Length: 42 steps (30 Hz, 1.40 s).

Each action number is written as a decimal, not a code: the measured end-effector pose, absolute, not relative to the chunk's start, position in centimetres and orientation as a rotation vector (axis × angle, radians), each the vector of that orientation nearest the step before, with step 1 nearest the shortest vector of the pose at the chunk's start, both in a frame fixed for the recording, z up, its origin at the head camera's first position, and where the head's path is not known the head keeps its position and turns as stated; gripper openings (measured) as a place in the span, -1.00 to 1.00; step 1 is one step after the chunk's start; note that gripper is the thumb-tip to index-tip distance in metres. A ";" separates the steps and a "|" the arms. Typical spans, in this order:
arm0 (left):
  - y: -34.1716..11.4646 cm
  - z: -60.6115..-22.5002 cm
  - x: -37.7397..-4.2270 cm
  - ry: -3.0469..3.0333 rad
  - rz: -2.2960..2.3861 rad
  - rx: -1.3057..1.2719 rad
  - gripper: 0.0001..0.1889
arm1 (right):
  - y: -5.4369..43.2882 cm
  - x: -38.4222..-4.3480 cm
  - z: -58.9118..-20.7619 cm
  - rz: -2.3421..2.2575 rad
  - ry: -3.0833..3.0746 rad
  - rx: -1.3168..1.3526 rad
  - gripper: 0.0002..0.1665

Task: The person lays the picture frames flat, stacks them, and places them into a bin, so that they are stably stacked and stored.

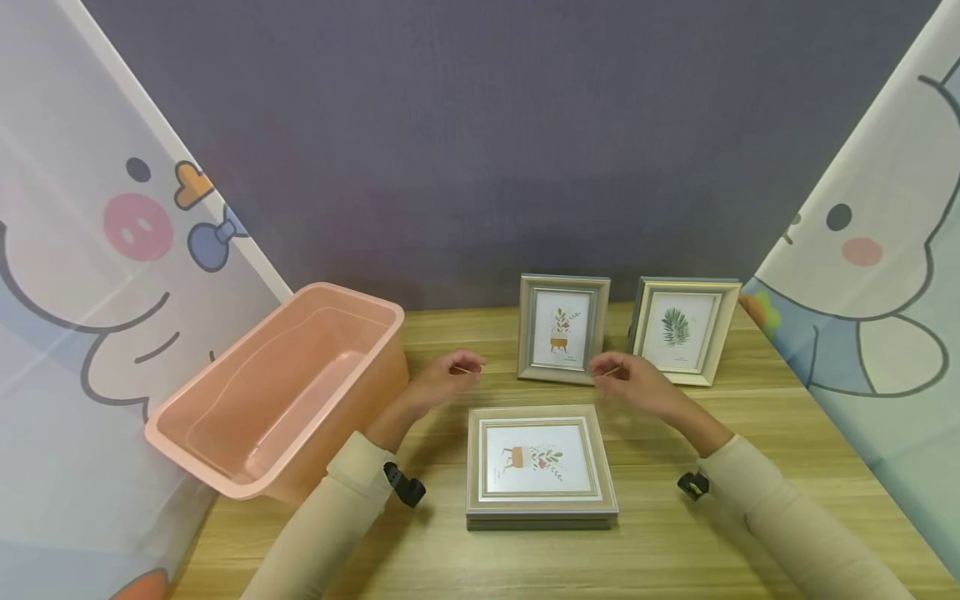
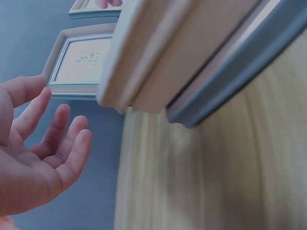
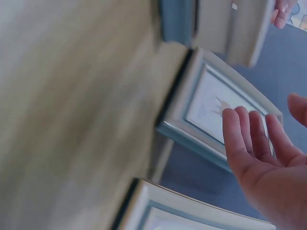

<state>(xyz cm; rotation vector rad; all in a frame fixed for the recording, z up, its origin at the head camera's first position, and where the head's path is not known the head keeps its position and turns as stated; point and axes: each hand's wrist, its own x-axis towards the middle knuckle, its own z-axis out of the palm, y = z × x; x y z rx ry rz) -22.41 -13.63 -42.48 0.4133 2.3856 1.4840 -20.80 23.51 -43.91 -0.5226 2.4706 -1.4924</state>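
Observation:
My left hand [image 1: 448,377] hovers over the wooden table, between the pink bin and the standing frames. Its fingers are loosely bent around nothing, as the left wrist view also shows. My right hand [image 1: 633,382] is in the air in front of the standing picture frame [image 1: 525,325] with a potted-plant print, overlapping its lower right corner in the head view. In the right wrist view the right hand's fingers [image 3: 238,139] are extended and hold nothing. Between and below the hands, a stack of picture frames [image 1: 542,508] lies flat, its top print turned sideways.
A pink plastic bin [image 1: 367,375] stands at the left of the table [image 1: 675,550]. Another picture frame [image 1: 701,333] with a green leaf print stands at the back right. A dark wall [image 1: 465,150] rises behind, with cartoon-printed panels on both sides.

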 end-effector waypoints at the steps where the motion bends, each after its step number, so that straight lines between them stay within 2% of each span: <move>1: -13.3 -42.3 -22.7 2.394 1.496 0.404 -0.67 | 23.6 -21.0 -43.5 -1.496 2.497 -0.509 -0.55; 20: -8.3 -40.5 -28.2 2.500 1.680 0.280 -0.59 | 22.6 -26.2 -37.9 -1.600 3.001 -0.327 -0.46; 32: -4.9 -41.2 -30.4 2.376 1.845 0.164 -0.50 | 21.5 -28.6 -38.2 -1.543 3.010 -0.238 -0.38; 42: -3.4 -41.6 -31.5 2.361 1.955 0.081 -0.52 | 21.9 -29.2 -39.3 -1.420 3.101 -0.165 -0.49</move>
